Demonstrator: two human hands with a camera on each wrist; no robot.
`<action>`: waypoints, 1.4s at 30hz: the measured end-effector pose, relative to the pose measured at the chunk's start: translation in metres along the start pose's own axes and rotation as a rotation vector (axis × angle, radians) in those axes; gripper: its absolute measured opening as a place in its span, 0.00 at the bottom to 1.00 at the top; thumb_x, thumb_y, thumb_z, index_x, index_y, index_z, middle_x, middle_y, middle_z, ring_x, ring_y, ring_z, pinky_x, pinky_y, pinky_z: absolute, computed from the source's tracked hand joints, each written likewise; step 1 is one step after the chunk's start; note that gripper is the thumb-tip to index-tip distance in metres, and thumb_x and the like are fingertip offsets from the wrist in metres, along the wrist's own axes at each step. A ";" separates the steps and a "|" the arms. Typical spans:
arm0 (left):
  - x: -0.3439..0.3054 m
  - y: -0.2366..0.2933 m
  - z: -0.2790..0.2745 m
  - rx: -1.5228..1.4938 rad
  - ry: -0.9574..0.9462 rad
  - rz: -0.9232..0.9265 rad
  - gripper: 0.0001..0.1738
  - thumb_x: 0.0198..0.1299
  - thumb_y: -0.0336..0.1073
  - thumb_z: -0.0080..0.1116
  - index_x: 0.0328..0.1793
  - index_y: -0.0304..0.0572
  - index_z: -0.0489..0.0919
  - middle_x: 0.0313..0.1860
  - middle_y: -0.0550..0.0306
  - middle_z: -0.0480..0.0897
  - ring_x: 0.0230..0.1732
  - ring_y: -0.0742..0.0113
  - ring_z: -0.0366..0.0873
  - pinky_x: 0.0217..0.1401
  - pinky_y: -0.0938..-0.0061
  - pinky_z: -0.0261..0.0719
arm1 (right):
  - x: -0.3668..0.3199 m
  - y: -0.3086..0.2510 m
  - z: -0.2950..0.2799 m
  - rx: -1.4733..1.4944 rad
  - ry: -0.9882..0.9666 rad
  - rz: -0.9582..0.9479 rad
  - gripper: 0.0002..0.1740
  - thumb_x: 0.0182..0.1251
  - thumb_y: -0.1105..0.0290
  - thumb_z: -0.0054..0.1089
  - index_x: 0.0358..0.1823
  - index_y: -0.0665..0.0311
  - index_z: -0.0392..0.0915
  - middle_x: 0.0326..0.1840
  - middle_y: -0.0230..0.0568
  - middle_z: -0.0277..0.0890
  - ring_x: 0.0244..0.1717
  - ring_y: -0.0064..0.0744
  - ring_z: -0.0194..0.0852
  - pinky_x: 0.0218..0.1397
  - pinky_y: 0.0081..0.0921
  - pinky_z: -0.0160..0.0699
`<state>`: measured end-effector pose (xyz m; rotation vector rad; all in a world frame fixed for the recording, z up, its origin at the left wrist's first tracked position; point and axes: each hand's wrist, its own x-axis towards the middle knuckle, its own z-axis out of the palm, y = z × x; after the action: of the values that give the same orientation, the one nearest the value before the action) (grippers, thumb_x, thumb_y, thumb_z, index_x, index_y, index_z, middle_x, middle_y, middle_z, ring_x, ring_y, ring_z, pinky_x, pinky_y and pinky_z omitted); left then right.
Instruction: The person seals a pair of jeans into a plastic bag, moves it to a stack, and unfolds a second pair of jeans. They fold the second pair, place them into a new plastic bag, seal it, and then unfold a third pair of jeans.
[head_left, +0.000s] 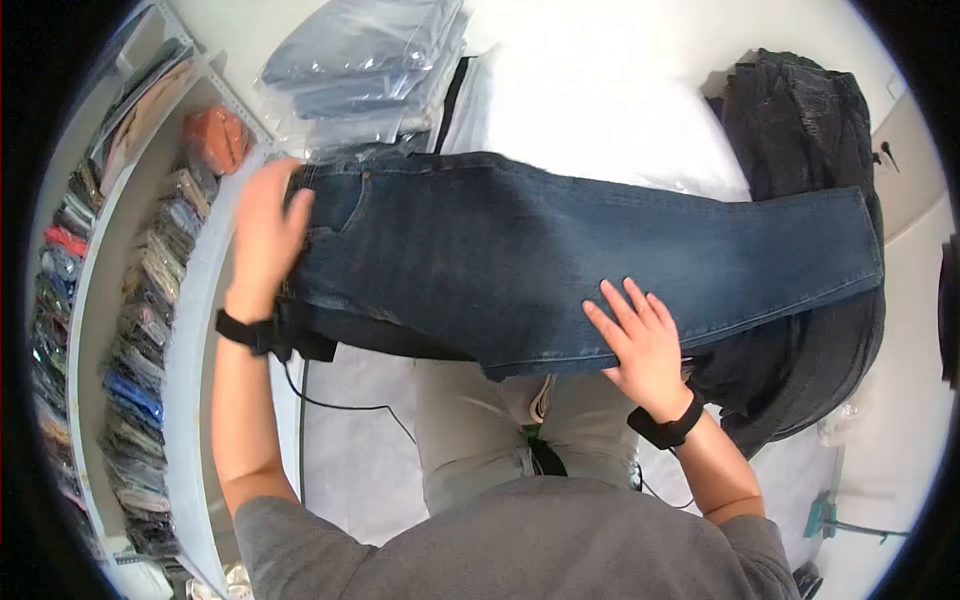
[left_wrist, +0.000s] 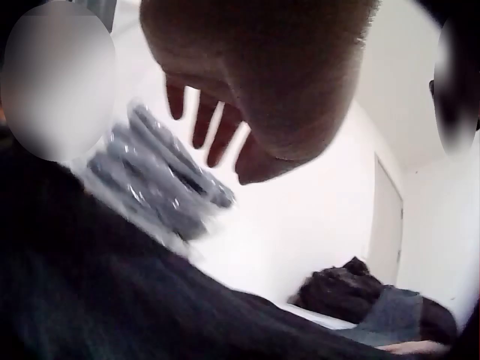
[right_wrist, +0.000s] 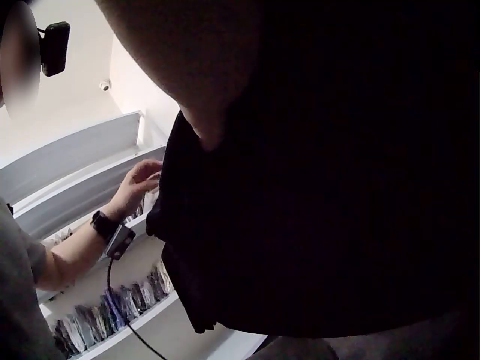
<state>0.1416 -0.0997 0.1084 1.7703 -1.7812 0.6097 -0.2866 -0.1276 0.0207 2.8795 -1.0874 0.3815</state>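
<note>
Jeans [head_left: 540, 250] full-length, head view only

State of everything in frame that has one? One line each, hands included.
Blue jeans: laid out lengthwise, hem end over the black garments
Left hand: fingers extended, at the waist end; contact unclear
Right hand: fingers spread, resting on the leg
Black garments: heaped, partly covered
Bagged stack: piled, in clear plastic
Orange package: wrapped in clear plastic
Shelving: loaded with packed items
</note>
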 end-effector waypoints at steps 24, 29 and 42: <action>-0.083 -0.024 -0.043 0.338 -0.235 0.323 0.37 0.37 0.23 0.59 0.60 0.54 0.75 0.59 0.60 0.76 0.60 0.54 0.71 0.62 0.56 0.68 | -0.001 -0.001 -0.001 -0.003 0.049 -0.031 0.47 0.34 0.69 0.75 0.65 0.46 0.68 0.71 0.37 0.61 0.72 0.47 0.54 0.70 0.45 0.56; -0.125 0.002 -0.025 0.315 -0.420 0.034 0.47 0.33 0.22 0.55 0.70 0.52 0.66 0.74 0.50 0.59 0.74 0.46 0.53 0.72 0.41 0.48 | 0.001 0.000 -0.009 0.012 -0.015 -0.026 0.48 0.35 0.68 0.75 0.66 0.45 0.67 0.72 0.37 0.59 0.72 0.47 0.53 0.70 0.46 0.56; -0.159 0.156 0.084 -0.004 0.191 0.419 0.18 0.47 0.31 0.60 0.47 0.60 0.82 0.58 0.62 0.73 0.62 0.58 0.66 0.65 0.51 0.60 | -0.003 0.004 -0.007 0.008 -0.043 -0.049 0.47 0.38 0.66 0.75 0.67 0.44 0.66 0.72 0.38 0.59 0.72 0.47 0.53 0.71 0.47 0.55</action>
<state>-0.0225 -0.0323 -0.0500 1.2882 -2.0225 0.9069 -0.2927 -0.1279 0.0264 2.9278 -1.0215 0.3236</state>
